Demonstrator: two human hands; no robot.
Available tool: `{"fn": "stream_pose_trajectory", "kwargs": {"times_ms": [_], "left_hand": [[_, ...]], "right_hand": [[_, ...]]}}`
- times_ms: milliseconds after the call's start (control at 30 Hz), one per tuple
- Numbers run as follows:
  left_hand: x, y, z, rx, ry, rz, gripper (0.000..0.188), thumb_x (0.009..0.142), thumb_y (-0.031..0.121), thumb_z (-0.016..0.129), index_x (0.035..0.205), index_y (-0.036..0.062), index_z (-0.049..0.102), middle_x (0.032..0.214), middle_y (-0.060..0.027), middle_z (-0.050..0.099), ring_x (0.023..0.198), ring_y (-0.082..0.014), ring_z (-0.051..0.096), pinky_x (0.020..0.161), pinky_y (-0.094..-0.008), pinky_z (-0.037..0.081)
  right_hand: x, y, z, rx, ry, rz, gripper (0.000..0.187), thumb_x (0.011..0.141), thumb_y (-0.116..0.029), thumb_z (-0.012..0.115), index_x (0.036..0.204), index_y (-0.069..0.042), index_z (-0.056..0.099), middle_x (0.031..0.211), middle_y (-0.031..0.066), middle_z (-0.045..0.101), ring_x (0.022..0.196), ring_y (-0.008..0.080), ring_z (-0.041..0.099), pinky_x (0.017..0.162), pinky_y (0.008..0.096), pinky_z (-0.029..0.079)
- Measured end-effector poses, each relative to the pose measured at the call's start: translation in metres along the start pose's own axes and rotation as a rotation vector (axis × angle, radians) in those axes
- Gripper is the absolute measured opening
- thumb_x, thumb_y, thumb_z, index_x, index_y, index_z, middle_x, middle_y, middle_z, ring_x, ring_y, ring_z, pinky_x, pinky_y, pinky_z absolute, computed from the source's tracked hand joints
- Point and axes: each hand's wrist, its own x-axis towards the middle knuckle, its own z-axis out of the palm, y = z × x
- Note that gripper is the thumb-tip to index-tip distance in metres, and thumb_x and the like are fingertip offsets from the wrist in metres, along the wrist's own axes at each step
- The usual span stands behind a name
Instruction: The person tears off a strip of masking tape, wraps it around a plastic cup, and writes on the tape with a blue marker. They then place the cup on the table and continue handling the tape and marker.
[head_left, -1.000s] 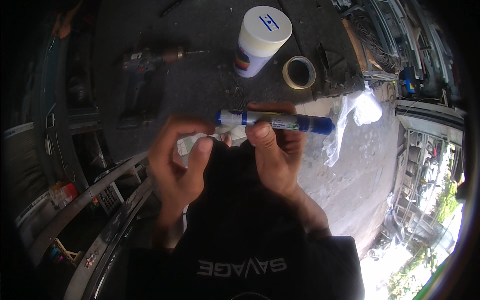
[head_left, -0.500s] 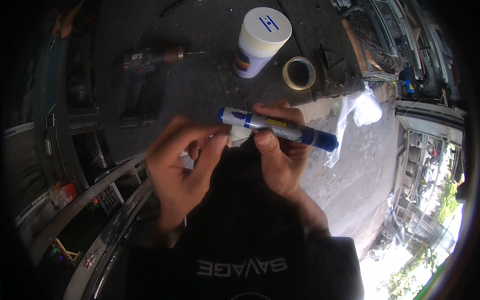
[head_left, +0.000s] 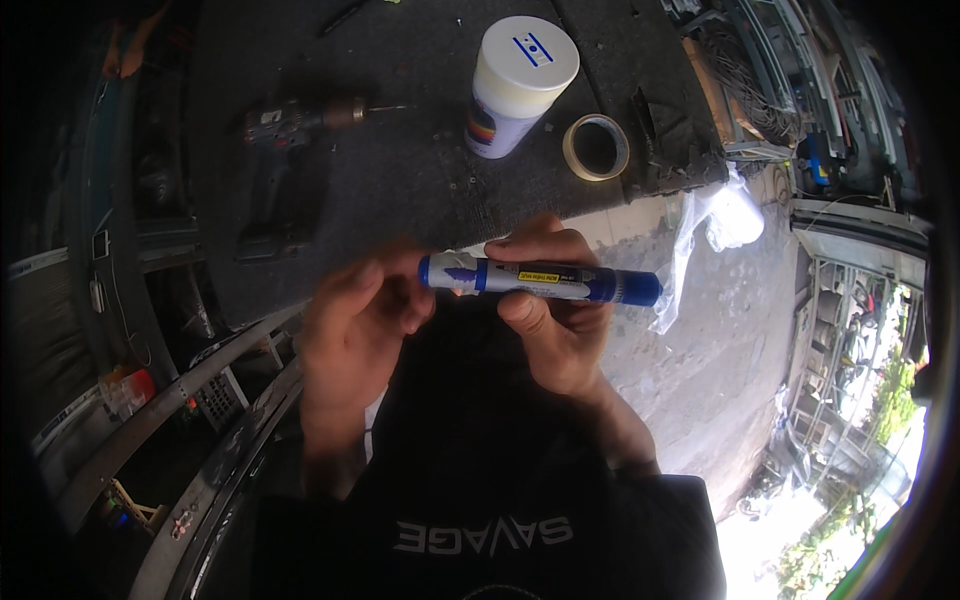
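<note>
A blue-and-silver marker pen lies almost level between the thumb and fingers of my right hand. Its blue end caps point left and right. The left part of the barrel looks slightly crinkled, as if something thin and shiny were wrapped there. My left hand is beside that left end, fingers parted and somewhat curled, the thumb raised. Blur and overlap hide whether a fingertip touches the pen. Nothing shows in the left palm.
On the dark bench ahead are a spray can with a white cap, a roll of masking tape and a cordless drill. Clear plastic film hangs at the right. Metal rails run along the lower left.
The marker pen has turned closer to level and shifted slightly left. My left hand, whose fingers were pinched together below the pen, has drawn a little left and spread its fingers.
</note>
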Motion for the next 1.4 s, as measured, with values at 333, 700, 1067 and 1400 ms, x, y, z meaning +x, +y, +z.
{"fn": "stream_pose_trajectory", "kwargs": {"times_ms": [333, 700, 1067, 1400], "left_hand": [[-0.007, -0.013, -0.001, 0.012, -0.063, 0.081, 0.068, 0.097, 0.044, 0.067, 0.137, -0.0099, 0.062, 0.116, -0.0172, 0.066, 0.099, -0.02, 0.066, 0.082, -0.0291, 0.055], [-0.005, 0.007, -0.001, 0.489, -0.179, 0.228, 0.068, 0.092, 0.05, 0.067, 0.129, -0.007, 0.07, 0.114, -0.0154, 0.068, 0.102, -0.0193, 0.064, 0.083, -0.0341, 0.05], [-0.003, 0.003, -0.008, 0.751, -0.233, 0.556, 0.051, 0.081, 0.037, 0.081, 0.12, 0.0046, 0.08, 0.106, -0.0138, 0.07, 0.089, -0.0206, 0.067, 0.075, -0.035, 0.054], [0.003, 0.015, -0.026, 0.961, -0.363, 0.735, 0.051, 0.077, 0.034, 0.087, 0.12, 0.007, 0.081, 0.114, -0.0154, 0.067, 0.091, -0.0227, 0.069, 0.074, -0.0357, 0.056]], "right_hand": [[-0.003, -0.015, 0.006, 0.141, 0.001, 0.12, 0.036, 0.098, -0.014, 0.078, 0.126, 0.004, 0.064, 0.109, 0.0143, 0.069, 0.093, 0.0171, 0.067, 0.083, 0.0296, 0.053], [-0.005, -0.016, -0.003, 0.042, -0.09, 0.051, 0.032, 0.096, -0.008, 0.08, 0.123, 0.005, 0.068, 0.109, 0.0139, 0.075, 0.093, 0.0181, 0.074, 0.086, 0.0306, 0.058], [-0.013, -0.023, 0.004, 0.155, -0.039, 0.267, 0.028, 0.099, -0.011, 0.079, 0.12, 0.004, 0.07, 0.101, 0.0107, 0.076, 0.092, 0.0126, 0.071, 0.082, 0.0271, 0.057], [-0.017, -0.023, 0.012, 0.251, 0.002, 0.32, 0.031, 0.101, -0.017, 0.075, 0.121, 0.005, 0.069, 0.112, 0.0128, 0.07, 0.09, 0.0141, 0.068, 0.077, 0.0264, 0.056]]}}
